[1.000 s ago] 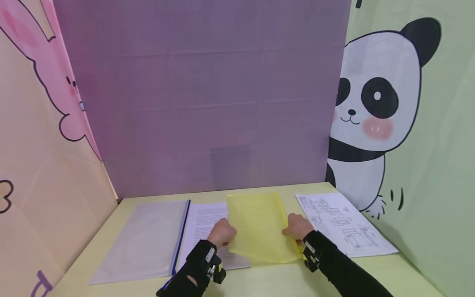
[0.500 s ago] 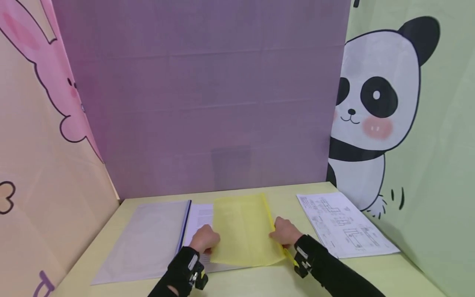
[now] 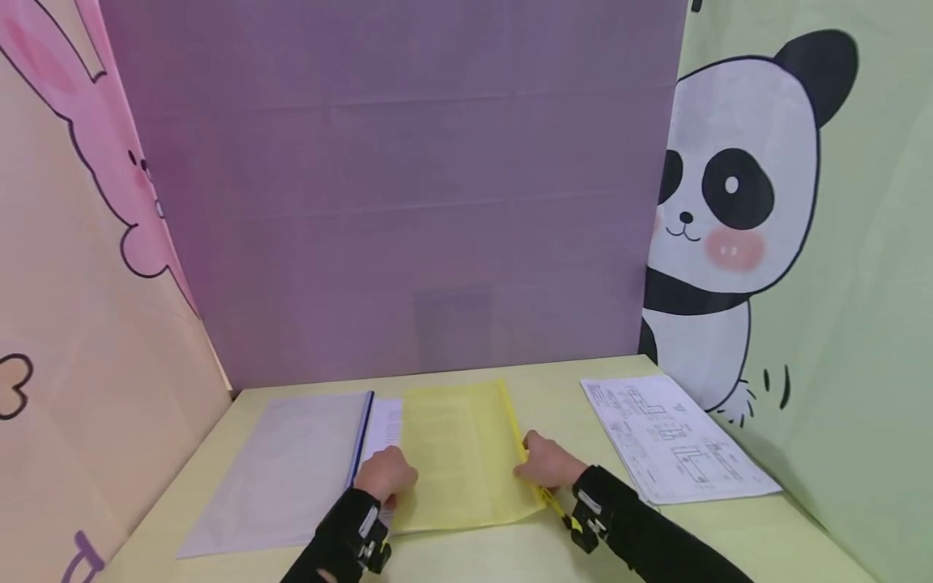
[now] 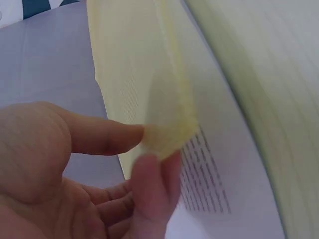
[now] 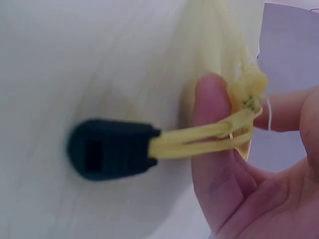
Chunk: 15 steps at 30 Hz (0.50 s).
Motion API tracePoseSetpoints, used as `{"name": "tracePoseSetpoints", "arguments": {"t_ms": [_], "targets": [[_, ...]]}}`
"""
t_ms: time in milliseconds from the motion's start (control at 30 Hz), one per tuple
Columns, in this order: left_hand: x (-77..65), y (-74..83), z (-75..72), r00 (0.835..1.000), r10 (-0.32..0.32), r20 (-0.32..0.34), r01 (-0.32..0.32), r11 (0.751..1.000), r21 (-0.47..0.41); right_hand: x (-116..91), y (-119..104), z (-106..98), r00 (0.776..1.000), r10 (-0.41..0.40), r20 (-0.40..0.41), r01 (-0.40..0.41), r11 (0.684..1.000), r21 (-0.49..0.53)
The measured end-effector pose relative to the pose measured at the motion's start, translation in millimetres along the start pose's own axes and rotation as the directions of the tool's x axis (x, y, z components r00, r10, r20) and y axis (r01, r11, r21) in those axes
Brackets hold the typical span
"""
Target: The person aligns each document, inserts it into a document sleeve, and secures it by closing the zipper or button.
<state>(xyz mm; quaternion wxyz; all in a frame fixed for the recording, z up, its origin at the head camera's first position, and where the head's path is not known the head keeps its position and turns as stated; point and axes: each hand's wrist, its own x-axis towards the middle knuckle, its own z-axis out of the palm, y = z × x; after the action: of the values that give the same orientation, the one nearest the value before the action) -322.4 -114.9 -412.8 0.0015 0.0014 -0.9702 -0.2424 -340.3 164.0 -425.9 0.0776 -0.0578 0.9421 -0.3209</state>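
A translucent yellow zipper pouch (image 3: pixel 459 453) lies over a printed text sheet (image 3: pixel 382 417), whose left strip shows beside it. My left hand (image 3: pixel 386 474) pinches the pouch's near left corner between thumb and finger, plainly seen in the left wrist view, where lines of print (image 4: pixel 207 174) show next to the fingertips. At the pouch's right edge, my right hand (image 3: pixel 552 461) pinches the zipper end. From there a yellow cord loop (image 5: pixel 189 142) runs to a dark zipper pull (image 5: pixel 112 149) in the right wrist view.
A clear pouch with a blue zipper edge (image 3: pixel 284 470) lies on the table's left, close to the left hand. Sheets with technical drawings (image 3: pixel 678 445) lie on the right. A purple panel (image 3: pixel 408 202) rises at the table's back, with decorated walls on both sides.
Both hands have moved left with the yellow pouch and lowered it, so it now covers most of the printed sheet. The clear pouch and the drawing sheets stay in place.
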Motion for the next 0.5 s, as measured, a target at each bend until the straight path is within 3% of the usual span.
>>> {"name": "tracePoseSetpoints", "arguments": {"t_ms": [167, 267, 333, 400, 500], "targets": [[-5.0, 1.3, 2.9, 0.995, 0.015, -0.100, -0.003, 0.993, 0.117, -3.8, 1.4, 2.7, 0.998, -0.047, 0.037, 0.046, 0.998, 0.034], [-9.3, 7.1, 7.8, 0.980, 0.063, -0.191, -0.031, 0.986, 0.163, -8.2, 0.4, 4.5, 0.994, -0.073, 0.083, 0.064, 0.992, 0.109], [-12.0, 13.3, 11.1, 0.972, 0.090, -0.216, -0.050, 0.982, 0.183, -12.2, -1.5, 6.3, 0.989, -0.080, 0.123, 0.059, 0.984, 0.165], [-15.6, 21.4, 12.8, 0.978, 0.102, -0.181, -0.069, 0.981, 0.183, -15.5, -3.8, 8.4, 0.984, -0.084, 0.155, 0.052, 0.978, 0.200], [-20.0, 32.7, 16.4, 0.990, 0.130, -0.051, -0.121, 0.980, 0.157, -19.8, -6.9, 11.1, 0.980, -0.101, 0.173, 0.064, 0.977, 0.206]]}}
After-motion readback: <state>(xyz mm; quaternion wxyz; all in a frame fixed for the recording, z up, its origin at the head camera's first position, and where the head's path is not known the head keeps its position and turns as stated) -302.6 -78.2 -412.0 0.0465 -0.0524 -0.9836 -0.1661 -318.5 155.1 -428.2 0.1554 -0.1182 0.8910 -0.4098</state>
